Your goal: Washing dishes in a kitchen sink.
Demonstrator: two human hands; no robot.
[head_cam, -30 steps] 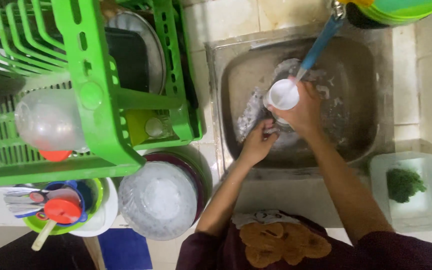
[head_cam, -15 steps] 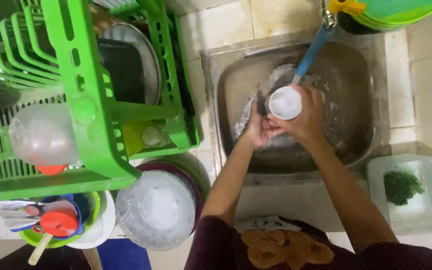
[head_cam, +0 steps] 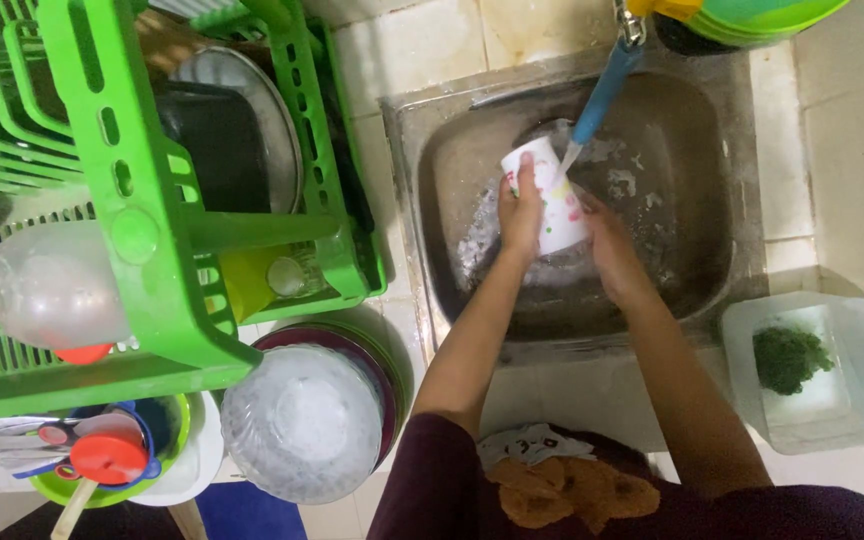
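Here, the green dish rack (head_cam: 167,240) is taking up the left side, holding a dark pan, a steel plate and an upturned clear bowl, so some washing looks finished already. The steel sink (head_cam: 697,215) beside it is showing foam and running water from the blue-spouted tap (head_cam: 602,95). A glass-lidded stack of bowls (head_cam: 302,420) is sitting below the rack, seemingly waiting. The left hand (head_cam: 520,212) is wrapping around the white patterned cup (head_cam: 550,190), and the right hand (head_cam: 607,240) is cradling its base under the stream; rinsing appears midway.
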